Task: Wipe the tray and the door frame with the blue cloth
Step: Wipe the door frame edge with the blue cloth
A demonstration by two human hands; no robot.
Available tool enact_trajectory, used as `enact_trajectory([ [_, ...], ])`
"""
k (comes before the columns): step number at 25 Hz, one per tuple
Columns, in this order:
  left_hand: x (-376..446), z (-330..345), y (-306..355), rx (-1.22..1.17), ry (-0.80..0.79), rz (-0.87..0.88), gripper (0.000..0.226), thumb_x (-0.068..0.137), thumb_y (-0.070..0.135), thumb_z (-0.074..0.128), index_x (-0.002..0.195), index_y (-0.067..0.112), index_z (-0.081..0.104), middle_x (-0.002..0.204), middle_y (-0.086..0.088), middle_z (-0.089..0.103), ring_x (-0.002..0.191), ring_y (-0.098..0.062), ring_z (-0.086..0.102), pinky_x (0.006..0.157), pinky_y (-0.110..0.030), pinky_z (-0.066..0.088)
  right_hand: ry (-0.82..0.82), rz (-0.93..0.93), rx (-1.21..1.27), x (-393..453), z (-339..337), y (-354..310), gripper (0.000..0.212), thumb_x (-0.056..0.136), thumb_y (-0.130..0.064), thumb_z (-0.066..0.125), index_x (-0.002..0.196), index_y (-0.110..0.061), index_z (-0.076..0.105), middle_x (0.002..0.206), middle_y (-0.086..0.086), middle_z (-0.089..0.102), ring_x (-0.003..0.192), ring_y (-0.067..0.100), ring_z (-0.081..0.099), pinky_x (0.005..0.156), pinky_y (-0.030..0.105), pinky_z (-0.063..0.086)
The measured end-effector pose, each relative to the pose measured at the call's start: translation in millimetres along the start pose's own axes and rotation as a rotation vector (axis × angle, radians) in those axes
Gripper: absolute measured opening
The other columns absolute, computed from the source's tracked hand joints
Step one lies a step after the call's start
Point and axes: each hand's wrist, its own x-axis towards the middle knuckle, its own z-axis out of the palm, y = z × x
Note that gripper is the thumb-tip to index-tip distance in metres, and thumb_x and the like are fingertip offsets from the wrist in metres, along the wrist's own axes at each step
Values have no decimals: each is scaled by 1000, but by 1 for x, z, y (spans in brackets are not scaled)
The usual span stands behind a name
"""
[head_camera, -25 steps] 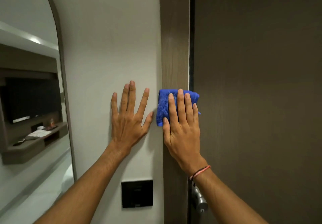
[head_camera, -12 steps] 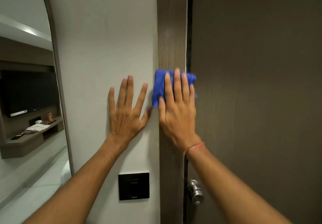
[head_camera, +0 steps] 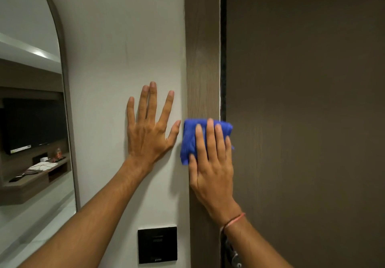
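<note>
A folded blue cloth [head_camera: 188, 140] is pressed flat against the brown wooden door frame [head_camera: 203, 59], a vertical strip between the white wall and the dark door. My right hand [head_camera: 212, 163] lies flat over the cloth with fingers pointing up, holding it against the frame. My left hand [head_camera: 149, 130] rests open on the white wall just left of the frame, fingers spread, holding nothing. No tray is in view.
The dark brown door [head_camera: 302, 111] fills the right side, its metal handle [head_camera: 234, 255] low under my right wrist. A black wall switch plate [head_camera: 157, 244] sits below my left arm. An arched mirror [head_camera: 29, 111] on the left reflects a shelf and television.
My right hand slid the cloth up the door frame and has now come back down. My left hand has stayed flat on the wall.
</note>
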Motion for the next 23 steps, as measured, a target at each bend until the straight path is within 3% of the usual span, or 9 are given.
enact_trajectory([
  [2, -1, 1, 1, 10, 9, 2, 73, 102, 60, 26, 163, 23, 15, 171, -20, 13, 159, -35, 11, 127, -60, 15, -13, -20, 6, -1, 3, 4, 64, 105, -38, 34, 162, -16, 14, 171, 11, 12, 159, 26, 5, 127, 54, 18],
  [6, -1, -4, 2, 6, -19, 6, 74, 101, 61, 30, 163, 22, 17, 170, -22, 14, 159, -36, 11, 127, -61, 14, 29, 34, 33, 116, -22, -6, 63, 105, -38, 34, 161, -14, 19, 170, 13, 13, 159, 27, 8, 129, 50, 12],
  [9, 2, -16, 7, -31, -52, -27, 68, 103, 54, 29, 162, 22, 23, 169, -21, 17, 158, -35, 15, 126, -61, 17, 5, 30, 45, 138, -37, -9, 63, 105, -39, 31, 162, -16, 16, 171, 9, 10, 159, 23, 5, 130, 45, 11],
  [12, 15, -39, 18, -162, -32, -145, 63, 104, 50, 22, 151, 18, 48, 162, -21, 39, 149, -35, 38, 122, -57, 27, -42, -5, 110, 140, -58, 1, 55, 107, -31, 34, 159, -18, 28, 170, 6, 19, 158, 20, 15, 126, 40, 27],
  [14, 26, -58, 27, -243, -8, -255, 69, 104, 57, 15, 135, 17, 62, 143, -16, 59, 129, -32, 55, 109, -52, 37, -51, 1, 150, 150, -73, 3, 48, 104, -19, 44, 153, -17, 43, 166, 7, 31, 154, 22, 27, 115, 39, 42],
  [16, 39, -73, 36, -321, -28, -335, 68, 100, 66, 23, 125, 19, 66, 121, -8, 67, 109, -27, 59, 92, -46, 40, -43, 85, 260, 158, -85, 3, 47, 97, -12, 59, 144, -16, 52, 160, 10, 40, 148, 25, 38, 109, 41, 49],
  [20, 57, -86, 46, -354, -118, -329, 43, 98, 54, 51, 118, 19, 64, 110, -5, 69, 101, -27, 59, 81, -42, 36, -52, 433, 358, 163, -101, 11, 81, 77, -43, 82, 142, -19, 42, 136, 7, 57, 125, 28, 56, 99, 47, 53],
  [23, 59, -91, 54, -409, -128, -353, 26, 98, 34, 59, 114, 14, 62, 108, -8, 70, 101, -31, 60, 83, -44, 38, -84, 563, 498, 156, -112, 17, 65, 71, -46, 86, 122, -18, 56, 112, 0, 71, 105, 23, 69, 88, 44, 59],
])
